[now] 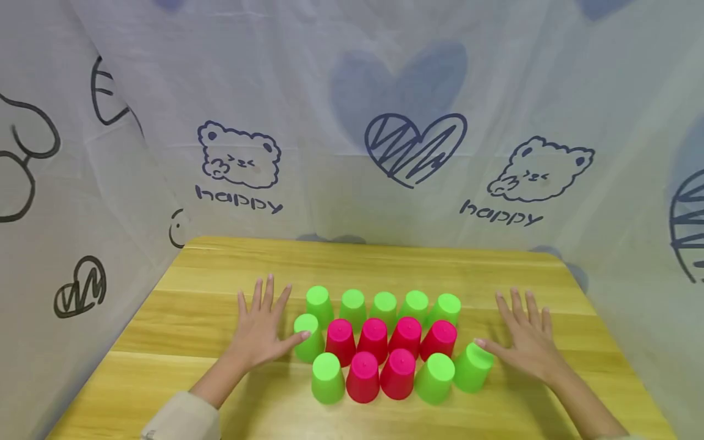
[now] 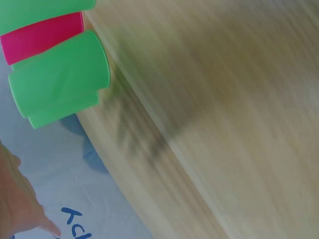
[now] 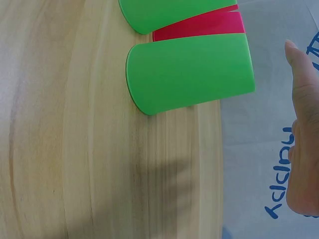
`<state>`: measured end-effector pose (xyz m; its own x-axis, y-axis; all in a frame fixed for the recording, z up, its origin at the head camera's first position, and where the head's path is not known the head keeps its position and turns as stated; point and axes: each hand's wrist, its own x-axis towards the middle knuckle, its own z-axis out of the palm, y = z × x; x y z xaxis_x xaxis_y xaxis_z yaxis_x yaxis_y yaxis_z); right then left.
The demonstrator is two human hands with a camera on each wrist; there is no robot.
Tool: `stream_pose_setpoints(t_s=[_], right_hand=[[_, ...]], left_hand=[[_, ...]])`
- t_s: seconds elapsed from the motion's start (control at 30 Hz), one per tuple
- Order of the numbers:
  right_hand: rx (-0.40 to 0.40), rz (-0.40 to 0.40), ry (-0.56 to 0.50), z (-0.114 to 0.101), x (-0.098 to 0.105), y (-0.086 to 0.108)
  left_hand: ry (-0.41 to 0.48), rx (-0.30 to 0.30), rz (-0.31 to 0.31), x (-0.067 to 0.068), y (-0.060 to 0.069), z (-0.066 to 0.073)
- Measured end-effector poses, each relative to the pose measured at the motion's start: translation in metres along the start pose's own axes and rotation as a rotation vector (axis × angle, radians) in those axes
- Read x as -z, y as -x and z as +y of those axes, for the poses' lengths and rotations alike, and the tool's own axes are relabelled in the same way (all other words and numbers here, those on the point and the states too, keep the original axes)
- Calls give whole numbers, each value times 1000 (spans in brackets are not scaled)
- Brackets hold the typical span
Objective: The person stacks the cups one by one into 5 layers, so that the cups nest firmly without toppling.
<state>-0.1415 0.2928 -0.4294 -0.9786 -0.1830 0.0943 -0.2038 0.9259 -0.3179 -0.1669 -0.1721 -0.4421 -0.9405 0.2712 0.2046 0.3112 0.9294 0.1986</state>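
Observation:
Upside-down plastic cups stand close together on the table in three rows. Several green cups [image 1: 353, 308] form the back row. Red cups [image 1: 374, 341] fill most of the middle row, with a green cup [image 1: 308, 348] at its left end. Two red cups [image 1: 363, 379] stand in the front row between green ones. My left hand [image 1: 257, 336] is spread beside the group's left side, its thumb overlapping the left green cup in the head view. My right hand [image 1: 528, 345] is spread at the right, thumb near the rightmost green cup [image 3: 192, 72]. Neither hand holds anything.
The wooden table [image 1: 220, 263] has its back edge near a white cloth [image 1: 324, 183] printed with bears, hearts and the word "happy". The cloth also hangs on the left and right sides. Shadows of the hands fall on the tabletop.

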Motion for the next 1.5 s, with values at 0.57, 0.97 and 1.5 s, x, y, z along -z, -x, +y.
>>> stream_pose_setpoints(t_s=[0.57, 0.97, 1.5], right_hand=[[85, 77, -112, -15, -6, -14], [80, 69, -286, -30, -11, -27], [-3, 65, -435, -33, -23, -52]], left_hand=[[288, 97, -50, -6, -17, 12], [524, 183, -77, -9, -34, 12], [714, 199, -38, -22, -48, 15]])
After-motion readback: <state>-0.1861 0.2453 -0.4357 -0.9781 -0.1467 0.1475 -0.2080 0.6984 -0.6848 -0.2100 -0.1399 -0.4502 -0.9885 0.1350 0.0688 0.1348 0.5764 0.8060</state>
